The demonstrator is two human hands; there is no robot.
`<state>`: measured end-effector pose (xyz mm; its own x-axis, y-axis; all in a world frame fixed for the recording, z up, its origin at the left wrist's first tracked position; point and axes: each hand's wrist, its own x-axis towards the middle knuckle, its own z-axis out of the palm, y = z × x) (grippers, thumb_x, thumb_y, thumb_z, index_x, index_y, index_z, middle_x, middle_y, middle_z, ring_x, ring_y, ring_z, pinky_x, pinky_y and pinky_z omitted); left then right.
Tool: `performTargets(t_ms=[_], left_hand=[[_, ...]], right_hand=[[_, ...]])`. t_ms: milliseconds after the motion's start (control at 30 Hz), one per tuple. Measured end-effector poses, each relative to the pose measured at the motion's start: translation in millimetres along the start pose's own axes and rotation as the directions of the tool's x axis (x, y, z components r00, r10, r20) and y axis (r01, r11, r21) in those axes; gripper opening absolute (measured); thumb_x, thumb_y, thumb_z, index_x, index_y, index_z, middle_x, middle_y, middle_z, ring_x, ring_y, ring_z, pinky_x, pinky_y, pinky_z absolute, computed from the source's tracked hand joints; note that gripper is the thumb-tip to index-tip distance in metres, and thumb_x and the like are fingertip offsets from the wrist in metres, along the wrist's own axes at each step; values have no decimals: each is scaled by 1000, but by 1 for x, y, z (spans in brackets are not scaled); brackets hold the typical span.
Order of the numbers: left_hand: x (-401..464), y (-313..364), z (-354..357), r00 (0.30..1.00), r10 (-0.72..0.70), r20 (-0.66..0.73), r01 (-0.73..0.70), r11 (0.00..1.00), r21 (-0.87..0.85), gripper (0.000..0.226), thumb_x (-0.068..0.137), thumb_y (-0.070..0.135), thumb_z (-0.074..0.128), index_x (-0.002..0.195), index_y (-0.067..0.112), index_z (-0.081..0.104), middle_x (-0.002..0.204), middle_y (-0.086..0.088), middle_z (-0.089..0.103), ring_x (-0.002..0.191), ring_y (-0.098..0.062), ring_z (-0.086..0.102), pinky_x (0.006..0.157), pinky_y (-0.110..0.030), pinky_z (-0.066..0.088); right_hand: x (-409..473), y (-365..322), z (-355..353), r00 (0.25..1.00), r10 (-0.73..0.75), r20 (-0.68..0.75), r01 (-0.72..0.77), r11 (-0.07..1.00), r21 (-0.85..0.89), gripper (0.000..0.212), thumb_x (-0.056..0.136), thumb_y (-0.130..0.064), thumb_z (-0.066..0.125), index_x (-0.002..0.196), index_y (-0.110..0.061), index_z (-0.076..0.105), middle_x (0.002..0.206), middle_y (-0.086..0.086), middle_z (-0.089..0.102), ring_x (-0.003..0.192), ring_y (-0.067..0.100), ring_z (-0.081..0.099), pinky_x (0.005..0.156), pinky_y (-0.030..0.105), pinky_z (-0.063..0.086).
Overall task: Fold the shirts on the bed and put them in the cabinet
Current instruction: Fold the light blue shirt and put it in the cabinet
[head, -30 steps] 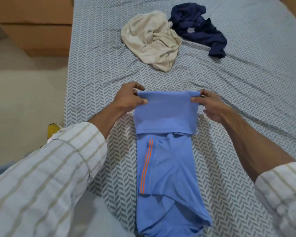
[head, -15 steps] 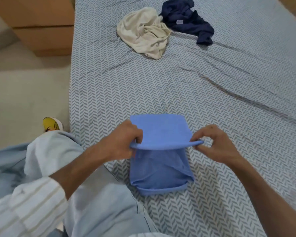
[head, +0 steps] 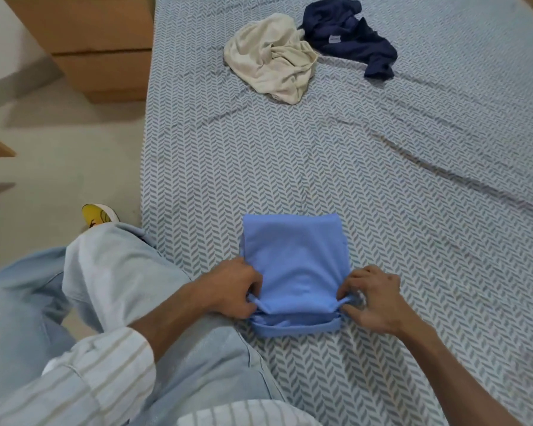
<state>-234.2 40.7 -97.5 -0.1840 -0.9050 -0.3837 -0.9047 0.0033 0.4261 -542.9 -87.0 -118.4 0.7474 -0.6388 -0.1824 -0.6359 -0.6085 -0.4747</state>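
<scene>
A light blue shirt (head: 294, 265) lies folded into a small rectangle near the front edge of the bed (head: 382, 186). My left hand (head: 231, 287) pinches the near left corner of its top layer. My right hand (head: 371, 298) pinches the near right corner. The top layer rests flat over the lower layers, whose hem shows just in front of my hands. Farther back on the bed lie a crumpled cream shirt (head: 271, 58) and a crumpled navy shirt (head: 348, 33), touching each other.
A wooden drawer unit (head: 99, 47) stands on the floor left of the bed. My knee in light jeans (head: 117, 272) leans against the bed's left edge, with a yellow shoe (head: 97, 214) on the floor behind it.
Both hands pulled the far end of the blue shirt toward me and laid it down, so the long shirt became a small flat rectangle. The camera moved back and to the left.
</scene>
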Motion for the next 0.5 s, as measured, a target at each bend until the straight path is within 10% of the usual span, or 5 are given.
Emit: performTargets(t_ms=[200,400,500], left_hand=[[16,-3,-23,726,-613,-310,310,696,-648,28,87,39,74,86,18,56,75,1,61,68,-14,57,65,-32,46],[50,-15,-55,605,-761,235,266,-84,-960,50,78,56,78,83,7,69,70,-8,65,60,-22,59,53,-27,48],[65,-16,-63,637,-689,346,301,-191,-934,45,74,43,86,92,4,72,80,-10,72,65,-23,66,51,-27,52]], right_hand=[[51,-30,-26,874,445,-197,-340,847,409,20,83,-42,76,86,-25,66,87,-10,66,80,7,63,73,31,50],[116,-31,-49,707,663,248,-602,378,703,61,71,-71,74,84,-13,63,71,11,53,61,22,50,51,31,44],[137,-25,-52,630,635,447,-718,256,647,58,70,-64,79,92,-11,70,81,2,65,74,19,61,61,29,52]])
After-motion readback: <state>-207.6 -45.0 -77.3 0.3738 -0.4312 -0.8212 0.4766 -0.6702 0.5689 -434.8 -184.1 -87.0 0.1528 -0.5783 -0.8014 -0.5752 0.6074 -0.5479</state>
